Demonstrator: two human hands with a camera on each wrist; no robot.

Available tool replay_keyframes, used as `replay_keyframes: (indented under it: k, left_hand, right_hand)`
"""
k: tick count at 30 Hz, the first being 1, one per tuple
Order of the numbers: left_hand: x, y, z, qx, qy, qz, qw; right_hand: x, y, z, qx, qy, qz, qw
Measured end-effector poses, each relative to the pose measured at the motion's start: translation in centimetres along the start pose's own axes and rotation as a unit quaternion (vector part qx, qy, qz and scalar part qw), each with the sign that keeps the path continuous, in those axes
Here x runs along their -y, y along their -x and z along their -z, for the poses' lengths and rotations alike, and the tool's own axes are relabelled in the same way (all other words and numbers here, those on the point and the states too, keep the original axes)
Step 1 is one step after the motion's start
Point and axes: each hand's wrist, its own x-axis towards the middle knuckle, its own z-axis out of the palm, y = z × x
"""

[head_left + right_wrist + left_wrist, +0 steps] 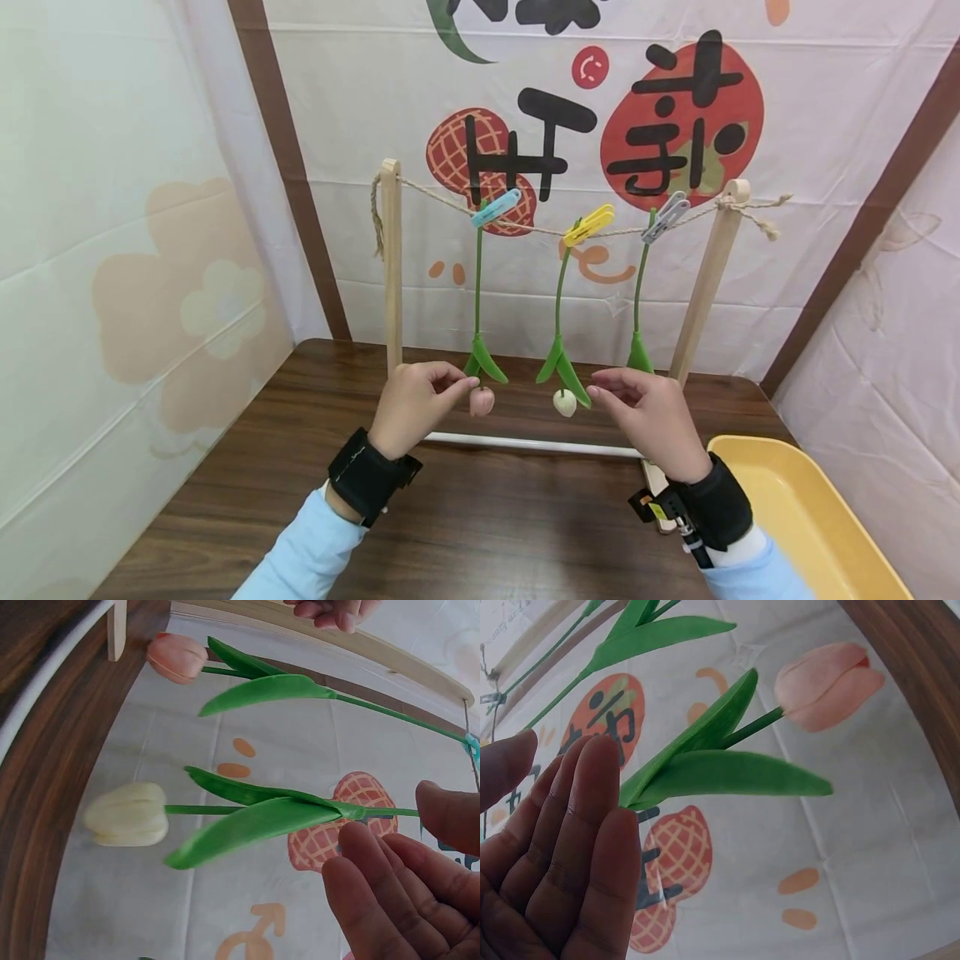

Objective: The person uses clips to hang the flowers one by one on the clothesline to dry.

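Three artificial tulips hang upside down from a rope (543, 230). Clothespins hold their stems: blue (497, 208), yellow (589, 226) and grey (666, 218). My left hand (422, 404) is beside the pink tulip (482, 402), thumb and fingers apart with nothing between them in the left wrist view. Between my hands hangs the white tulip (565, 403). My right hand (648, 412) is just right of its leaves, thumb and fingertips apart and holding nothing. The third tulip's leaves (639, 354) show behind that hand, which hides its bloom.
Two wooden posts (393, 267) carry the rope, with a white rod (532, 445) low between them on the brown table (495, 517). A yellow tray (810, 517) stands at the right. Printed cloth (345, 125) hangs behind and along the sides.
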Motion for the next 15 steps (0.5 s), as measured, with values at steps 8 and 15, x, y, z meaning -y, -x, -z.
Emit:
replay_keyframes:
  k: [8, 15]
  left_hand:
    - [0.3, 1.4, -0.9, 0.021, 0.008, 0.027, 0.9994]
    - [0.5, 2.5, -1.5, 0.031, 0.010, 0.035, 0.9989]
  right_hand:
    - [-1.0, 1.6, -0.8, 0.007, -0.013, -0.018, 1.000]
    - [-1.7, 3.0, -1.5, 0.012, -0.009, -0.026, 1.000]
